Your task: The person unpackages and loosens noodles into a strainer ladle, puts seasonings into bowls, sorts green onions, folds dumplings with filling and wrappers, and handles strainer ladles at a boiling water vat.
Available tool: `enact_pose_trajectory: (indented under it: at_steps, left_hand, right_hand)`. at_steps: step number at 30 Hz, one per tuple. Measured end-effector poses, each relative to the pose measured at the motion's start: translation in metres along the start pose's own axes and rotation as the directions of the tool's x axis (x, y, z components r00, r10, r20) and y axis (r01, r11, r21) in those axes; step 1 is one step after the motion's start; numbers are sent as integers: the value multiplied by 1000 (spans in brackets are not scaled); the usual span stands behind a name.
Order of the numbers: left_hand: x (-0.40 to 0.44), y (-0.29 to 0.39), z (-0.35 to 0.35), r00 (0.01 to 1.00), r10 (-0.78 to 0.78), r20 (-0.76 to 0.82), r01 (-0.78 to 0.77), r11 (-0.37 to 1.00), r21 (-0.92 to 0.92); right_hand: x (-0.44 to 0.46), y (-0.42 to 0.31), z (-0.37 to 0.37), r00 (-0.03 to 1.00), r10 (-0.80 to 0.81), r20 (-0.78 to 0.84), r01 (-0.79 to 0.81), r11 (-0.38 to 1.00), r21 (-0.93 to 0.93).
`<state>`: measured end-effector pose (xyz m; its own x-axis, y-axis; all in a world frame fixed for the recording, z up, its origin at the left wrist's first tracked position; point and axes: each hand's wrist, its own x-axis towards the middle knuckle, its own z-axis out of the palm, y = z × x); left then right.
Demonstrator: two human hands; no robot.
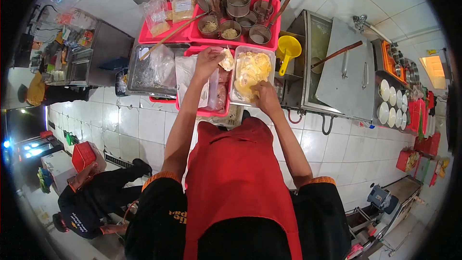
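My left hand is closed in a pinch on a pale, dumpling-like piece, held up just left of a clear plastic container. A soft yellow and whitish food mass fills much of that container. At its lower right side is my right hand, with bent fingers touching the food; what they grip, if anything, is hidden. Below my left hand, a pink tray holds packs of pinkish food and a white sheet.
Behind stand pink trays with long-handled metal noodle strainers and bagged dry food. A yellow dipper and a steel cooker are to the right. A metal tray lies left. Another person is at lower left.
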<state>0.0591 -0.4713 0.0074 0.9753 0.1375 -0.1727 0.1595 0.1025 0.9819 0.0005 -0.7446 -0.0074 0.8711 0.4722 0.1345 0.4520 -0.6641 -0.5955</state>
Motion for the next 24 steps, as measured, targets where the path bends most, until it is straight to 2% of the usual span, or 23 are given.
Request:
enact_pose_trajectory:
  at_steps: [2, 4, 5, 7, 8, 9, 11, 12, 15, 16, 17, 19, 20, 21, 23, 24]
  left_hand:
    - [-19, 36, 6, 999, -26, 42, 27, 999, -19]
    - [-39, 59, 16, 998, 35, 48, -34, 999, -35]
    - [-48, 58, 21, 998, 31, 49, -29, 999, -33]
    - [-61, 59, 33, 983, 155, 102, -153, 988, -25]
    - [-72, 70, 39, 981, 91, 173, -102, 993, 56]
    - [-77, 68, 42, 980, 95, 174, -106, 993, 56]
    - [-82, 58, 46, 983, 95, 156, -90, 995, -38]
    - [-83, 53, 44, 984, 110, 141, -106, 994, -32]
    - [-89, 55, 37, 994, 63, 86, -64, 998, 8]
    - [-89, 52, 33, 995, 63, 76, -63, 998, 7]
    - [-88, 48, 27, 993, 107, 56, -107, 994, 0]
    - [-89, 48, 17, 988, 153, 29, -153, 988, -6]
    - [-92, 50, 13, 993, 117, -34, -119, 990, -72]
    - [-93, 52, 10, 993, 78, -93, -90, 986, -142]
    - [-95, 45, 5, 989, 63, -131, -87, 980, -180]
    - [-97, 41, 3, 987, 27, -157, -60, 975, -212]
  right_hand:
    - [5, -16, -16, 999, 25, 35, -25, 1000, 7]
    - [14, -45, -34, 978, 202, -45, -161, 882, 444]
    - [20, -58, -39, 978, 206, -43, -165, 880, 446]
    - [34, -83, -47, 947, 190, -258, 46, 716, 697]
    - [39, -93, -49, 940, 188, -283, 84, 679, 729]
    - [39, -91, -47, 940, 186, -287, 87, 680, 728]
    - [40, -83, -37, 951, 265, -160, -77, 703, 707]
    - [37, -79, -34, 938, 333, -100, -149, 645, 750]
    - [33, -52, -11, 931, 352, -95, -134, 571, 810]
    - [31, -43, -15, 901, 434, 21, -329, 651, 684]
    - [32, -39, -12, 904, 427, 26, -328, 653, 683]
    - [36, -36, -7, 817, 575, -35, -193, 329, 924]
    - [38, -35, -8, 792, 609, 43, -163, 142, 976]
    - [39, -34, -9, 796, 604, 44, -163, 144, 976]
    - [39, -33, -10, 761, 630, 151, -138, -70, 988]
    - [40, -35, -8, 764, 628, 151, -139, -70, 988]
